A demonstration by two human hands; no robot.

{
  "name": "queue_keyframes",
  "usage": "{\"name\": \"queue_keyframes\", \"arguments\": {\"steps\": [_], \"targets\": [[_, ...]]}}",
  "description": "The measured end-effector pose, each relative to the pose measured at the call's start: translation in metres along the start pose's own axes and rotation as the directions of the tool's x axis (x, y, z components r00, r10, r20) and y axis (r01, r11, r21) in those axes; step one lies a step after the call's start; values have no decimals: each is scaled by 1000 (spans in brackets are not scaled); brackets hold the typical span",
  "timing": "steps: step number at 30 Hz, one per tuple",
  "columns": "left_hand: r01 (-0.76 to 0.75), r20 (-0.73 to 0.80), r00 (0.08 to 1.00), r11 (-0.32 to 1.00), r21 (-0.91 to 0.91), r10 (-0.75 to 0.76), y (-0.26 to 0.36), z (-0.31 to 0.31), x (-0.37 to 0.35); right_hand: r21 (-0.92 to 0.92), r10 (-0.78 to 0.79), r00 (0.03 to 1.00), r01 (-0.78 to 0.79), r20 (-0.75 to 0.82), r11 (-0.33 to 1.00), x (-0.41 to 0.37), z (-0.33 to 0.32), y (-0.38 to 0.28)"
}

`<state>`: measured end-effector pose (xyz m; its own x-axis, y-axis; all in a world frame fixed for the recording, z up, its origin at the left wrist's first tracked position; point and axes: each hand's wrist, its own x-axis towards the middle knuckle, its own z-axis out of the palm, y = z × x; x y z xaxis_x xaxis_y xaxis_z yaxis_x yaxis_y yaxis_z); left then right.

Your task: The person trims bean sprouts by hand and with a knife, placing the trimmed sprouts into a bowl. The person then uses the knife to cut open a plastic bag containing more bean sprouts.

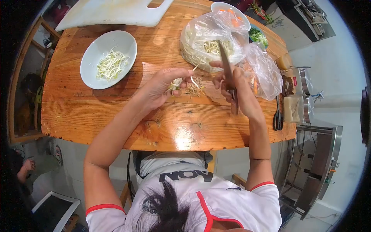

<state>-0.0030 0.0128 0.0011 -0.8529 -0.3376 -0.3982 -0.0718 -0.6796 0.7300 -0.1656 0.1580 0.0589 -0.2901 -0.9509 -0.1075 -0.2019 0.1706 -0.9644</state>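
Note:
My left hand (164, 83) is closed on a small bunch of bean sprouts (176, 84), and one sprout sticks out near its thumb tip. My right hand (239, 87) grips a knife (227, 63), its blade pointing up and away from me. Between and just below the hands lies a small pile of brownish sprout trimmings (195, 91) on the wooden table (166, 125). Beyond them stands an open clear plastic bag (191, 48) full of sprouts. To the left, a white bowl (89, 63) holds some pale sprouts.
A white cutting board (116, 13) lies at the far left. Behind the bag are a bowl of orange pieces (232, 13) and chopped greens (257, 36). At right are another plastic bag (266, 71), black-handled scissors (278, 119) and containers (291, 108). Another person's hand (29, 165) shows at lower left.

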Motion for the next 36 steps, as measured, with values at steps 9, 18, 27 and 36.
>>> {"name": "queue_keyframes", "arguments": {"steps": [9, 18, 27, 36], "targets": [[31, 20, 999, 998, 61, -32, -5, -2, 2, 156, 87, 971, -124, 222, 980, 4, 4, 10], [23, 18, 1000, 995, 94, -25, -1, 6, -6, 212, 85, 968, -136, 236, 968, 4, 10, 12], [21, 41, 999, 994, 106, -26, -3, 3, -3, 227, 78, 967, -134, 241, 965, 5, 11, 12], [37, 76, 996, 997, 63, -42, -4, 1, -2, 204, 114, 975, -153, 193, 967, 6, 7, 10]]}}
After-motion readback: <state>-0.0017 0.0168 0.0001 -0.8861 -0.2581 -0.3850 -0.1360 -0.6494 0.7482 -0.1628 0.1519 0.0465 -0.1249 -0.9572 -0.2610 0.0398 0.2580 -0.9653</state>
